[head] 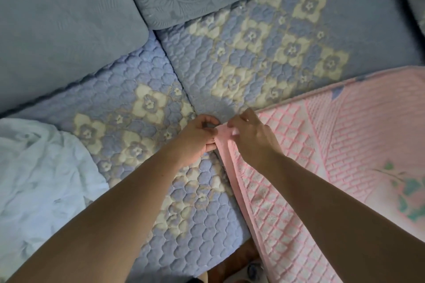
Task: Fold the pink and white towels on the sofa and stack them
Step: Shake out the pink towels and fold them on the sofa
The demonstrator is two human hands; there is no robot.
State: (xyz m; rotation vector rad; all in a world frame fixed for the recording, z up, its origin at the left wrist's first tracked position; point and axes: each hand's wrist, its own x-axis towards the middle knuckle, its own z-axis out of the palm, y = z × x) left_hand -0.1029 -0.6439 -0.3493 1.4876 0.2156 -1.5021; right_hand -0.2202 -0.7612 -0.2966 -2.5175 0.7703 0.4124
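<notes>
— Both grips are pinched on one corner of the pink terry towel with the raised diamond and brick pattern. My left hand has its fingers curled round the corner from the left side, my right hand nips the same corner from above with the fingertips, and the two hands are almost touching.

— How many towels can you count?

— Two. The pink one, and a crumpled white towel lying at my far left, well apart from both hands and touched by neither.

— Where does the pink towel lie from your grip?

— It spreads away to my right and back toward me. The corner I hold is its far left point; one edge runs from there down toward my body, and the other runs off to the right. A green leaf print shows near the right side. Most of it lies flat on the seat.

— And beneath it?

— Two quilted blue seat covers with cream flower patches, side by side, with the seam between them ending just in front of my hands. Behind them stand two plain blue back cushions. Both forearms are bare.
</notes>
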